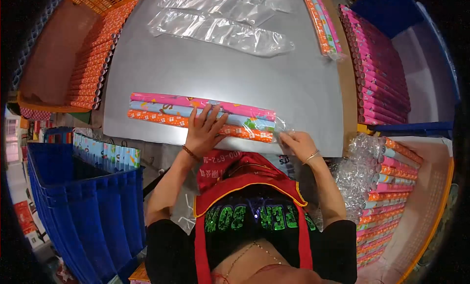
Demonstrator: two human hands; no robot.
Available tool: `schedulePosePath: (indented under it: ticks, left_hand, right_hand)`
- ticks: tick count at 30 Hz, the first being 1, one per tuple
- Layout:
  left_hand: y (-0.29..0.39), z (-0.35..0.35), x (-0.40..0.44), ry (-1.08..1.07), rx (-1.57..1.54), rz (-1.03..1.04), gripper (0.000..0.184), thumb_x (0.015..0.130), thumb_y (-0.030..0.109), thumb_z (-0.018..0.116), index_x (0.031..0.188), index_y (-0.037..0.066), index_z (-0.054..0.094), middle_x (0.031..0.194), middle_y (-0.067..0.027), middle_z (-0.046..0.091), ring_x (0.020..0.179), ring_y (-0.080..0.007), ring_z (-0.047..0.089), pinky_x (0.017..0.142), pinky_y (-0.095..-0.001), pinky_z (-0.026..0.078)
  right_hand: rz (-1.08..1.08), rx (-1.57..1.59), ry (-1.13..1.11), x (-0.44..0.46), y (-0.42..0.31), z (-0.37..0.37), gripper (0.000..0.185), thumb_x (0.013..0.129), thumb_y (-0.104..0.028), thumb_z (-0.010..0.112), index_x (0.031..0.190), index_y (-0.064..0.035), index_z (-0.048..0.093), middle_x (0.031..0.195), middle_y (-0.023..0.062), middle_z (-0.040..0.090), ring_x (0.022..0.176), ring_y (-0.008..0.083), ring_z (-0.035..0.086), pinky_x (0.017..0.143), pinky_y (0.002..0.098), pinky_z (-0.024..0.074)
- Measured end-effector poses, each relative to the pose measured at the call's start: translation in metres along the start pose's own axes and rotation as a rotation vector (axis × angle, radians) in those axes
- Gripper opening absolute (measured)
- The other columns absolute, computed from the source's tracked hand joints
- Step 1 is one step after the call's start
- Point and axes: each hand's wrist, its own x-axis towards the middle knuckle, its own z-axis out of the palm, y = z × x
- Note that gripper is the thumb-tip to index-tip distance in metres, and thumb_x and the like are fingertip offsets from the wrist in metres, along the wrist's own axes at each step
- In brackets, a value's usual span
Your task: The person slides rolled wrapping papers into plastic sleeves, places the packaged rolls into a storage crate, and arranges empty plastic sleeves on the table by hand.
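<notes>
Three wrapping paper rolls lie side by side across the table in front of me: a pink roll (171,99), a light blue roll (147,106) and an orange roll (161,118). Clear plastic covers at least their right part. My left hand (204,130) rests flat over the middle of the rolls, fingers spread. At the right end, the loose mouth of a clear plastic bag (281,125) sticks out past the rolls. My right hand (297,144) pinches that loose plastic between thumb and fingers; the fingertips are partly hidden.
Flat clear bags (220,32) lie at the table's far side, with a bagged set of rolls (323,29) at far right. Crates of orange rolls (95,59), pink rolls (379,73) and bagged rolls (391,186) flank the table. A blue crate (88,205) stands at lower left.
</notes>
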Motion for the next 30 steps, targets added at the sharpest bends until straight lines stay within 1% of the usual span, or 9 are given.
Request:
schedulePosePath:
  ticks: [2, 4, 8, 10, 14, 17, 25, 27, 30]
  left_hand:
    - [0.000, 0.000, -0.001, 0.004, 0.005, -0.003, 0.067, 0.069, 0.030, 0.069, 0.128, 0.013, 0.042, 0.139, -0.0107, 0.032, 0.130, -0.0292, 0.027, 0.104, -0.0542, 0.018]
    - [-0.001, 0.002, -0.001, 0.027, 0.041, -0.006, 0.066, 0.068, 0.036, 0.069, 0.127, 0.018, 0.045, 0.139, -0.0078, 0.034, 0.130, -0.0267, 0.028, 0.104, -0.0516, 0.019]
    - [-0.002, 0.005, -0.001, 0.033, 0.052, -0.008, 0.065, 0.070, 0.036, 0.068, 0.127, 0.018, 0.045, 0.140, -0.0078, 0.033, 0.130, -0.0267, 0.028, 0.104, -0.0519, 0.019]
    - [-0.003, 0.007, -0.002, 0.034, 0.039, -0.005, 0.065, 0.070, 0.036, 0.068, 0.128, 0.018, 0.044, 0.140, -0.0078, 0.032, 0.130, -0.0269, 0.027, 0.103, -0.0526, 0.020]
    - [-0.003, 0.007, -0.002, 0.024, 0.055, 0.009, 0.066, 0.070, 0.036, 0.068, 0.129, 0.017, 0.043, 0.140, -0.0079, 0.032, 0.130, -0.0271, 0.026, 0.103, -0.0531, 0.021]
    - [-0.003, 0.006, -0.001, 0.025, 0.005, 0.014, 0.067, 0.070, 0.031, 0.069, 0.129, 0.014, 0.041, 0.141, -0.0089, 0.030, 0.130, -0.0283, 0.025, 0.104, -0.0555, 0.019]
    - [-0.003, 0.007, -0.001, 0.025, 0.028, -0.007, 0.065, 0.072, 0.033, 0.068, 0.128, 0.015, 0.042, 0.140, -0.0085, 0.032, 0.130, -0.0267, 0.027, 0.105, -0.0525, 0.018]
    - [-0.003, 0.007, 0.000, 0.039, 0.042, -0.004, 0.064, 0.073, 0.035, 0.067, 0.128, 0.015, 0.042, 0.140, -0.0084, 0.033, 0.130, -0.0266, 0.028, 0.105, -0.0519, 0.018]
    - [-0.005, 0.012, -0.002, 0.073, 0.036, -0.008, 0.064, 0.073, 0.037, 0.065, 0.129, 0.017, 0.042, 0.140, -0.0078, 0.032, 0.130, -0.0267, 0.028, 0.104, -0.0504, 0.016]
  right_hand:
    - [0.054, -0.053, -0.034, -0.002, -0.004, -0.002, 0.041, 0.089, -0.038, 0.048, 0.088, -0.0004, 0.064, 0.078, 0.0028, 0.063, 0.068, 0.0115, 0.054, 0.063, 0.0270, 0.0435]
    - [-0.328, 0.399, 0.086, -0.002, 0.008, 0.000, 0.039, 0.090, -0.035, 0.045, 0.097, -0.0021, 0.064, 0.087, 0.0040, 0.063, 0.067, 0.0114, 0.053, 0.061, 0.0276, 0.0437]
    - [-0.111, 0.527, 0.097, -0.009, -0.007, -0.004, 0.041, 0.090, -0.034, 0.047, 0.120, -0.0073, 0.056, 0.091, 0.0074, 0.064, 0.071, 0.0074, 0.050, 0.065, 0.0214, 0.0429]
    - [0.040, 0.430, 0.036, 0.001, 0.004, 0.002, 0.042, 0.088, -0.035, 0.050, 0.116, -0.0041, 0.057, 0.090, 0.0093, 0.065, 0.069, 0.0085, 0.051, 0.066, 0.0220, 0.0434]
    - [-0.133, 0.323, 0.168, 0.018, 0.001, 0.006, 0.034, 0.087, -0.030, 0.053, 0.104, -0.0019, 0.061, 0.070, 0.0048, 0.060, 0.058, 0.0101, 0.051, 0.056, 0.0226, 0.0422]
    - [-0.074, 0.742, 0.332, 0.027, -0.002, 0.021, 0.026, 0.089, -0.025, 0.049, 0.082, -0.0012, 0.058, 0.071, 0.0043, 0.061, 0.051, 0.0073, 0.046, 0.049, 0.0230, 0.0388]
    - [-0.046, 0.979, 0.485, 0.032, -0.004, 0.041, 0.019, 0.090, -0.023, 0.050, 0.088, -0.0039, 0.055, 0.077, 0.0019, 0.060, 0.053, 0.0042, 0.044, 0.047, 0.0196, 0.0350]
    - [-0.110, 0.735, 0.539, 0.032, -0.002, 0.041, 0.021, 0.087, -0.024, 0.056, 0.088, -0.0024, 0.058, 0.077, 0.0006, 0.059, 0.057, 0.0041, 0.045, 0.050, 0.0192, 0.0360]
    - [-0.089, 0.657, 0.289, 0.033, 0.020, 0.038, 0.023, 0.084, -0.024, 0.060, 0.088, -0.0008, 0.060, 0.074, -0.0014, 0.057, 0.062, 0.0046, 0.048, 0.054, 0.0198, 0.0374]
